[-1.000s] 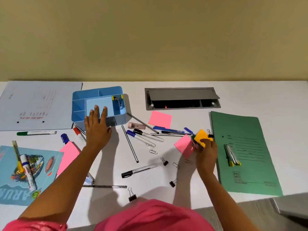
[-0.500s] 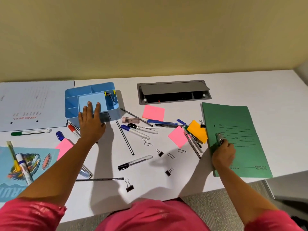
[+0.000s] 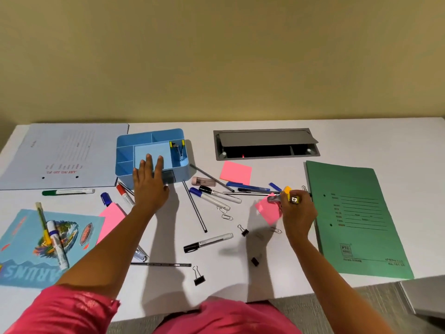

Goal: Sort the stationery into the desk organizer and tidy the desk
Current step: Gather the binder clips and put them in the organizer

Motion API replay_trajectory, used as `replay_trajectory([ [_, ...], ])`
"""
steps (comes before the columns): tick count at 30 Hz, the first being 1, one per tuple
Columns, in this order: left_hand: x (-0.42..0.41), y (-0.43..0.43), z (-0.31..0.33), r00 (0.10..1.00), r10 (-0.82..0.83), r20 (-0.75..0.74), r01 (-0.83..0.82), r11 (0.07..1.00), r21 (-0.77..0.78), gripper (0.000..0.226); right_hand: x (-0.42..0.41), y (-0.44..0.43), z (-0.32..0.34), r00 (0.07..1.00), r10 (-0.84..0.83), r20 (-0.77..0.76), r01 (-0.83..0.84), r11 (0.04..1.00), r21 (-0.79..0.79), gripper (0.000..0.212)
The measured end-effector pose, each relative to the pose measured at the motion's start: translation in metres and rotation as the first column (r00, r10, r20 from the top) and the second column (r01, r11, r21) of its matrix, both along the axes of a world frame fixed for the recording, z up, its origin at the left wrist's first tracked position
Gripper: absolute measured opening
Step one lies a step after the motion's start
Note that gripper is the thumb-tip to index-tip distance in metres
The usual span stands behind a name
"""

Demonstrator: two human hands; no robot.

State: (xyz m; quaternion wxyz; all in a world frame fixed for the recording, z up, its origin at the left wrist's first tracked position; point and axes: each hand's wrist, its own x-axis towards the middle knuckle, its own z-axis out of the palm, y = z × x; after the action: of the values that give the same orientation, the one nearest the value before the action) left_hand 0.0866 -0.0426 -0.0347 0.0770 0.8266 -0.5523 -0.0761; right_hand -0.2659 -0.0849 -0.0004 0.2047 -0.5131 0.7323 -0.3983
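Lifted off the green folder [image 3: 356, 220], a silver clip with yellow ends [image 3: 284, 197] now sits pinched in the right hand [image 3: 297, 213], over the pink note [image 3: 268, 210]. Far left, the left hand [image 3: 150, 186], fingers spread, steadies the blue organizer [image 3: 149, 138] on the surface [image 3: 240, 280]; a drop-off there looks next.

A grey cable hatch [image 3: 266, 144] with its flap raised is set into the white desk [image 3: 361, 141] near the far edge, a plain yellowish wall [image 3: 216, 56] is seen behind, and grey carpet [image 3: 337, 309] is visible below the near edge
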Motion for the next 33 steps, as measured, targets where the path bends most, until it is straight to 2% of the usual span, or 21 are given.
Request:
replay_trajectory([
  [2, -0.001, 0.0, 0.0, 1.0, 0.006, -0.002, -0.006, 1.0, 0.005, 0.088, 0.03, -0.001, 0.01, 0.992, 0.12, 0.034, -0.117, 0.989, -0.088, 0.021],
  [8, -0.003, 0.002, 0.002, 1.0, 0.017, 0.023, -0.017, 0.999, 0.027, 0.093, 0.121, -0.019, 0.051, 0.904, 0.381, 0.196, -0.36, 0.923, -0.133, 0.017],
  [13, -0.006, 0.0, 0.003, 0.999, 0.035, 0.003, -0.035, 0.999, 0.035, 0.098, 0.186, -0.04, 0.061, 0.816, 0.564, 0.125, -0.536, 0.82, -0.203, 0.011],
  [17, -0.006, 0.0, 0.001, 0.999, 0.042, -0.005, -0.041, 0.999, 0.015, 0.097, 0.222, -0.054, 0.057, 0.788, 0.615, 0.011, -0.595, 0.767, -0.239, 0.01],
  [22, -0.008, 0.0, -0.004, 0.997, 0.072, -0.029, -0.073, 0.997, -0.025, 0.098, 0.249, -0.069, 0.04, 0.741, 0.661, -0.114, -0.671, 0.737, -0.083, 0.014],
  [28, -0.01, 0.002, -0.008, 0.996, 0.086, -0.026, -0.088, 0.993, -0.081, 0.095, 0.267, -0.081, 0.017, 0.609, 0.736, -0.296, -0.73, 0.666, 0.156, 0.019],
  [33, -0.013, 0.003, -0.009, 0.995, 0.096, -0.035, -0.099, 0.988, -0.12, 0.095, 0.273, -0.081, 0.008, 0.554, 0.723, -0.413, -0.738, 0.656, 0.159, 0.021],
])
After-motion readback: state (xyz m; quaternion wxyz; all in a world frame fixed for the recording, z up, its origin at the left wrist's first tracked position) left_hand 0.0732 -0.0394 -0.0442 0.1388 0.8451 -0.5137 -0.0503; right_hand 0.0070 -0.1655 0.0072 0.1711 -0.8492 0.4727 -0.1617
